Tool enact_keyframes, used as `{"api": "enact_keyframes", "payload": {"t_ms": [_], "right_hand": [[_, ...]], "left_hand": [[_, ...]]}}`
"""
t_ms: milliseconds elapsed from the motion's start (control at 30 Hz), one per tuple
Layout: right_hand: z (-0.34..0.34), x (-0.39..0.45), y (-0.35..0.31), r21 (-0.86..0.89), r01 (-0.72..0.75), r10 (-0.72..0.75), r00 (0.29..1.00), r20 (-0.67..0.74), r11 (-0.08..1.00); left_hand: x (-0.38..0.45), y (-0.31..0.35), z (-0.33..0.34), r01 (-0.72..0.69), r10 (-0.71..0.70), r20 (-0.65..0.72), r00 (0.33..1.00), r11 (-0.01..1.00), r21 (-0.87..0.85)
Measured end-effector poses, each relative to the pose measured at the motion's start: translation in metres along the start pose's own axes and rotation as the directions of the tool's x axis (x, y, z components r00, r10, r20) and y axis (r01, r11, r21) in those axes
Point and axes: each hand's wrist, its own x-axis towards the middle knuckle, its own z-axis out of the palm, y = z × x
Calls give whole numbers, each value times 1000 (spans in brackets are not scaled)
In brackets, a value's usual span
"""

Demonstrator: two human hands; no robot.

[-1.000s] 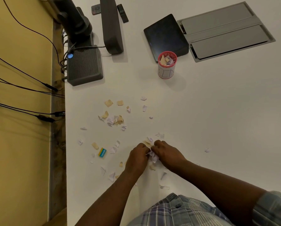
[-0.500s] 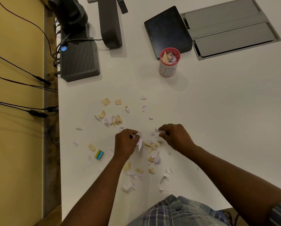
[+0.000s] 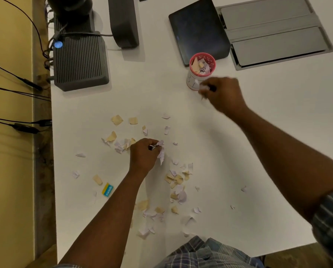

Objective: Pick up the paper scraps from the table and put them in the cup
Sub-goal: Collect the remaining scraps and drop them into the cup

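A white cup (image 3: pixel 193 82) with a red rim stands at the table's back middle, holding tan and white scraps. My right hand (image 3: pixel 222 95) is just in front of it, slightly blurred, pinching a white scrap (image 3: pixel 203 88) at its fingertips. My left hand (image 3: pixel 144 154) rests on the table in the middle, gripping a bunch of white scraps (image 3: pixel 160 152). Several tan and white paper scraps (image 3: pixel 178 180) lie scattered on the white table (image 3: pixel 229 171) around and in front of my left hand.
A small yellow and blue eraser (image 3: pixel 107 189) lies at the left among scraps. A ribbed grey box (image 3: pixel 80 62) with cables, a dark stand (image 3: pixel 123 20), a black tablet (image 3: pixel 198 29) and a grey cable hatch (image 3: pixel 276 33) line the back. The table's left edge drops off.
My right hand has lifted from the scrap pile and travelled up to the cup with a white scrap. My left hand has stayed in the pile, holding its scraps.
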Motion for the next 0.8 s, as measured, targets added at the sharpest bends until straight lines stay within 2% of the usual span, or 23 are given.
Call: {"api": "enact_keyframes", "payload": {"t_ms": [100,167,233,367,533,633,733,800], "right_hand": [[-11,48,3,-106,3,-11,998,-68,994],[-12,75,3,-158,7,-15,998,-54,987],[-7,100,3,-257,-12,20,999,27,966],[4,128,-8,-519,-102,250,942,223,849],[22,134,-12,-688,72,236,909,343,722],[26,139,-9,-704,41,294,890,348,709],[28,142,-7,-614,39,242,898,367,788],[24,141,-8,-598,49,226,899,376,800]], "left_hand": [[1,2,2,8,-8,8,1000,1000,-4],[1,3,1,15,-15,10,1000,1000,-13],[2,4,0,28,-28,9,1000,999,-23],[3,3,-3,40,-40,-8,999,999,-20],[2,2,-5,68,-68,-14,998,997,-35],[3,2,-5,93,-93,-3,996,995,-46],[5,7,-6,89,-89,-8,996,994,-56],[8,12,-6,61,-61,-11,998,997,-44]]}}
